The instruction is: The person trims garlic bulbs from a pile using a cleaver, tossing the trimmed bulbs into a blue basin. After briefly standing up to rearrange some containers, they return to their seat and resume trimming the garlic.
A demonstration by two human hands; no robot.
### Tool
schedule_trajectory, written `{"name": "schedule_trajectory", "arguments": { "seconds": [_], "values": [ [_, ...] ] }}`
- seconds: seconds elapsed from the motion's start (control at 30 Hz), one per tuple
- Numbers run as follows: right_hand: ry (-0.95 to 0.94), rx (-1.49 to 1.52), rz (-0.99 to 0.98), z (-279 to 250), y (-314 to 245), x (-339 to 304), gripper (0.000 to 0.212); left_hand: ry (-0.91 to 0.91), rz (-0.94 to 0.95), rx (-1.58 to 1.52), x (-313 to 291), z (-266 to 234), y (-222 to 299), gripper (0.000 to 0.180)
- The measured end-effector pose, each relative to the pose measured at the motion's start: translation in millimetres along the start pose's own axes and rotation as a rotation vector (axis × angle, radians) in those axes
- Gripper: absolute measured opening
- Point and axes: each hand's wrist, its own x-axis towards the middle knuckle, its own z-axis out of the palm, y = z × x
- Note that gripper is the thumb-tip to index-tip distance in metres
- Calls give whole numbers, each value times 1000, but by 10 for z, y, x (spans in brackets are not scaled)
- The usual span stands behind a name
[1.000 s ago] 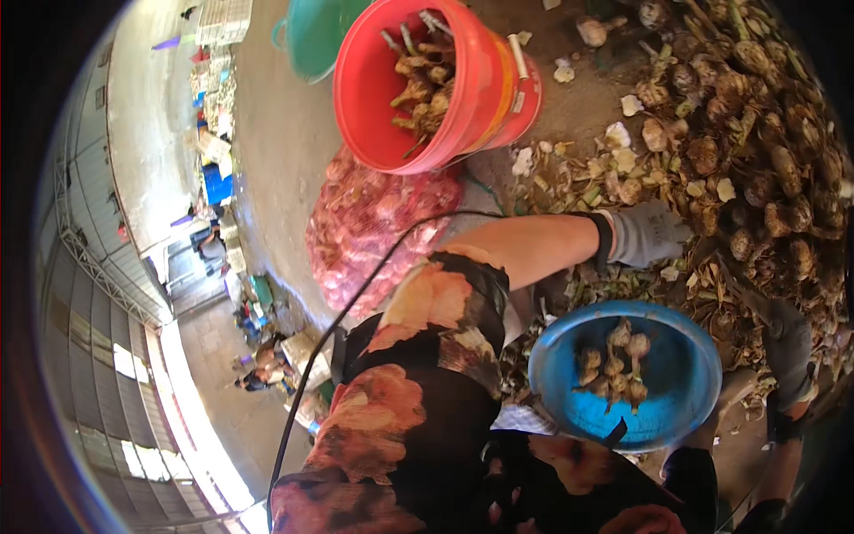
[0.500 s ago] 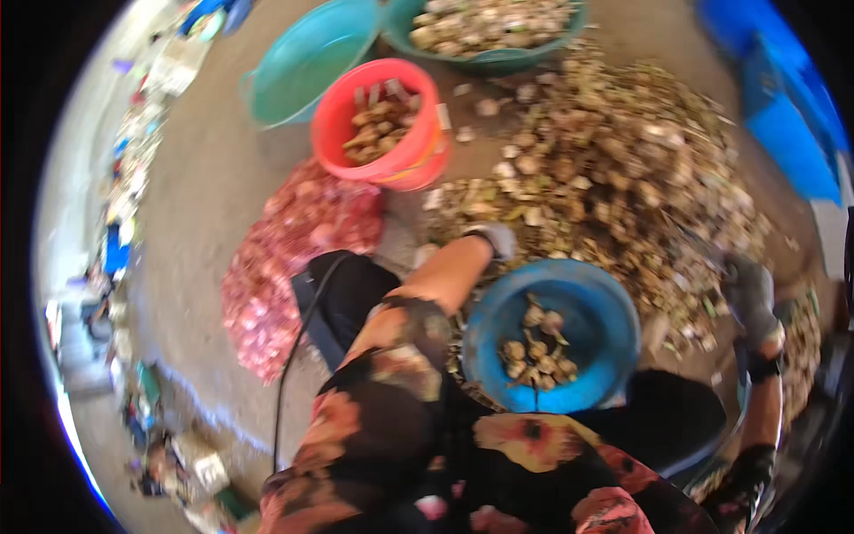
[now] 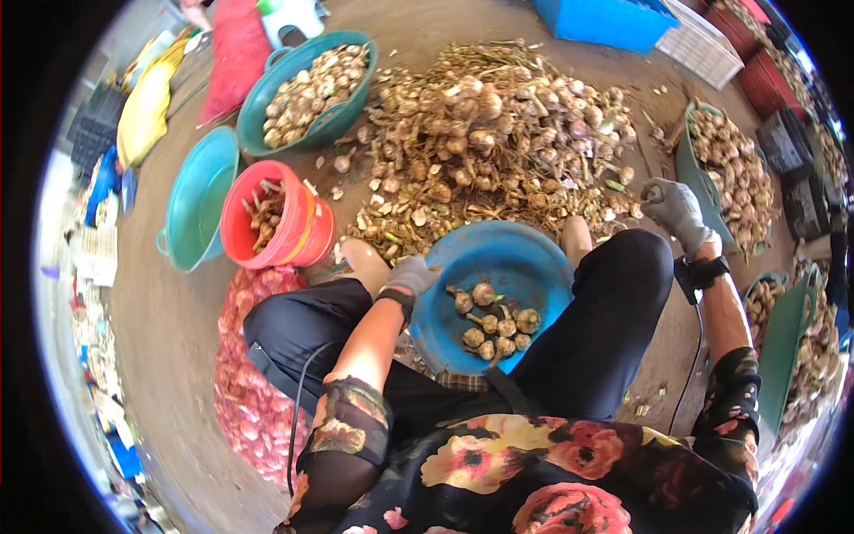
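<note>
A blue basin [image 3: 438, 343] sits between my legs, with several garlic bulbs [image 3: 485, 325] lying in it. My gloved left hand [image 3: 414, 274] is at the basin's left rim, fingers curled; what they hold, if anything, is hidden. Out to the right, above my knee, my gloved right hand [image 3: 673, 209] is closed in a fist. I cannot make out what is inside it. Beyond the basin spreads a large heap of garlic [image 3: 498, 133] with dry stalks and roots, the right hand being off its near right edge.
A red bucket [image 3: 271, 214] with trimmed pieces stands at the left beside an empty-looking green tub [image 3: 197, 200]. Behind is a green tub [image 3: 342, 120] of garlic. A red mesh sack [image 3: 253, 383] lies by my left knee. More garlic tubs [image 3: 689, 147] line the right.
The view has swung, so the heap and basin sit further left. My left hand has drawn back from the heap to the basin rim. The tool seen by my right hand no longer shows clearly.
</note>
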Motion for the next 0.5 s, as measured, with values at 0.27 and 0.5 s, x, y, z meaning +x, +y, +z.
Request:
{"name": "schedule_trajectory", "arguments": {
  "seconds": [0.27, 0.5],
  "values": [
    [-238, -80, 84, 803, 348, 265, 27, -246, 48, 186, 293, -197, -320, 59],
    [-113, 17, -31, 654, 299, 532, 28, 437, 218, -88, 924, -1039, 476, 35]
  ]
}}
